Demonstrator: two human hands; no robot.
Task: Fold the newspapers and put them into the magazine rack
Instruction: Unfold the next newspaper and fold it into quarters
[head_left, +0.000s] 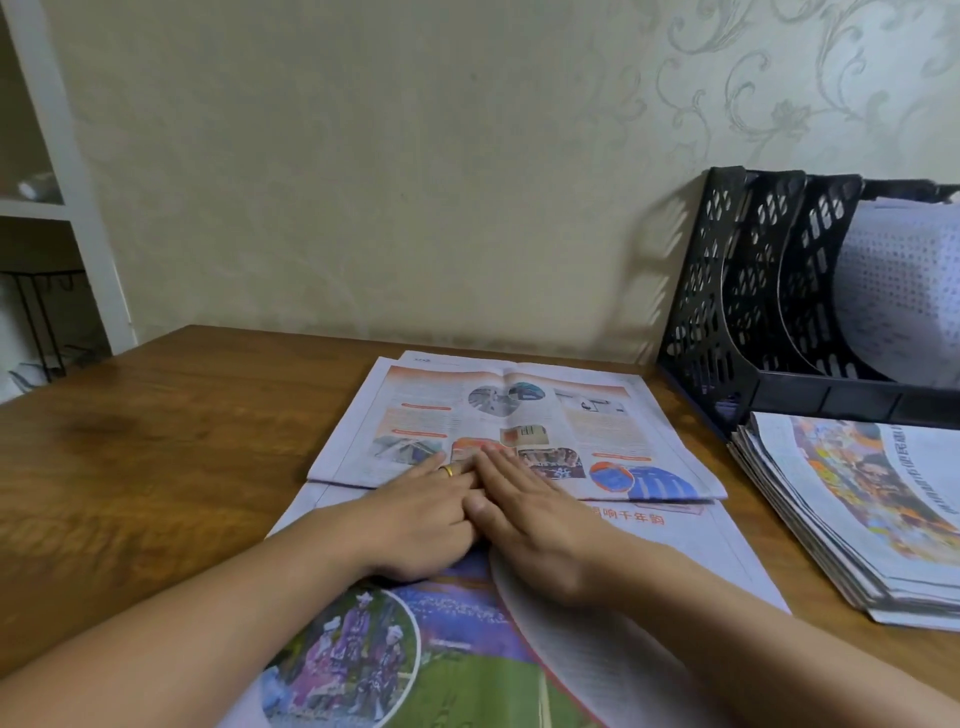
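A large colour-printed newspaper (524, 525) lies on the brown wooden table (156, 457), its far half folded back toward the near side so that the fold's free edge runs left to right across the middle. Red Chinese characters show just beyond that edge on the right, reading partly as "响千年韵". The left hand (421, 519), with a gold ring (448, 471), and the right hand (535, 530) lie flat, fingers extended and together, touching each other and pressing on the paper across that edge. Far right stands a black perforated plastic magazine rack (753, 312) against the patterned wallpaper, holding a white curved sheet (904, 286). Just near it lies a stack of newspapers (852, 509).
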